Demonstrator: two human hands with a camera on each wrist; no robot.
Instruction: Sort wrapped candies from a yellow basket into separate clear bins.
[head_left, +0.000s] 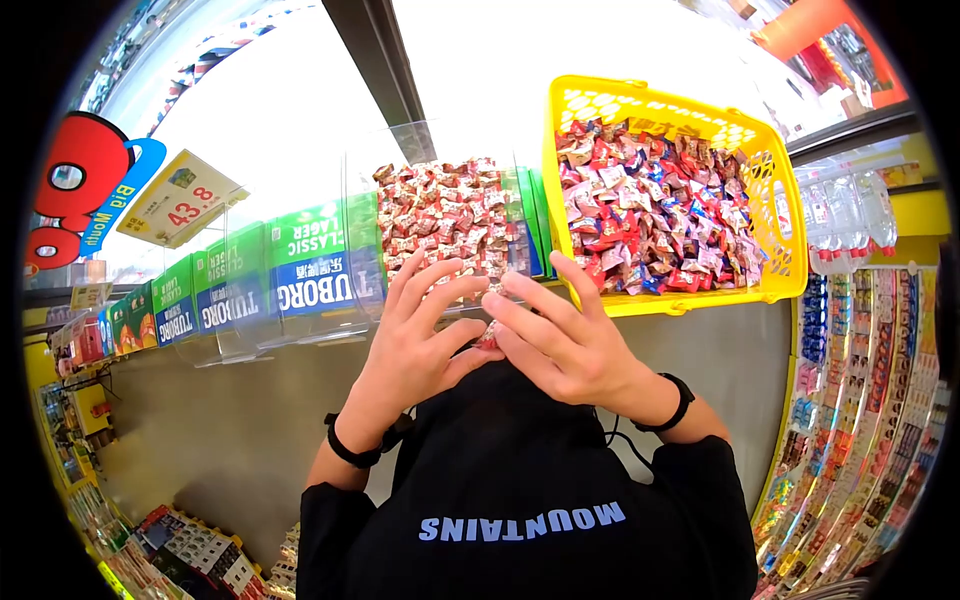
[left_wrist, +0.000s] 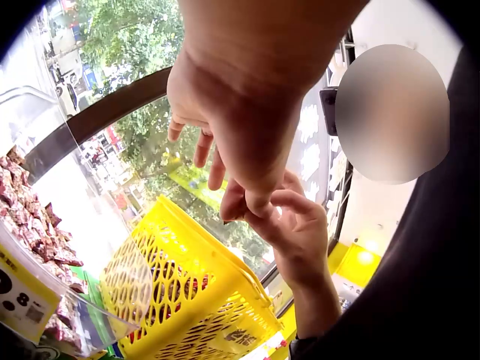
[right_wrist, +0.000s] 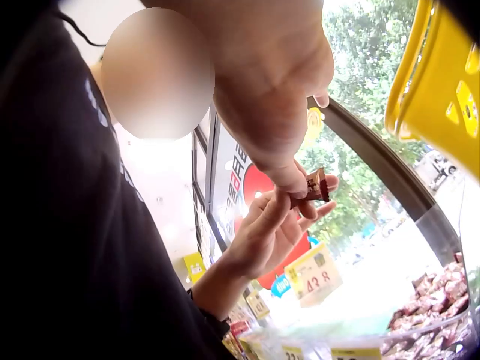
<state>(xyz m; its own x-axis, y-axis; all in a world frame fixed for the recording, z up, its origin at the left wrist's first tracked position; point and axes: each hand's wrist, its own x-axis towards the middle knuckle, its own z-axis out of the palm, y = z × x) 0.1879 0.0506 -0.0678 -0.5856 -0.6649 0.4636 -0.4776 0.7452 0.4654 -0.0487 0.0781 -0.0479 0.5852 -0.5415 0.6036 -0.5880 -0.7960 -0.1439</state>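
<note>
A small wrapped candy (right_wrist: pixel 320 186) in red-brown foil is pinched between both hands in front of the chest. My left hand (head_left: pixel 420 325) grips one side of it with thumb and forefinger, its other fingers fanned out. From the opposite side my right hand (head_left: pixel 580 345) pinches the candy, and the fingertips of the two hands meet. In the head view the fingers cover most of the wrapper. Just beyond the hands, a clear bin holds a heap of similar red-and-white wrapped candies (head_left: pixel 440 215).
To the right of the bin stands a yellow basket (head_left: pixel 690 300) full of red, pink and blue wrapped candies (head_left: pixel 660 210). Green and blue Tuborg cartons (head_left: pixel 310 270) line the left. A price sign (head_left: pixel 183 200) rises above them, and packed shelves (head_left: pixel 860 380) flank the right.
</note>
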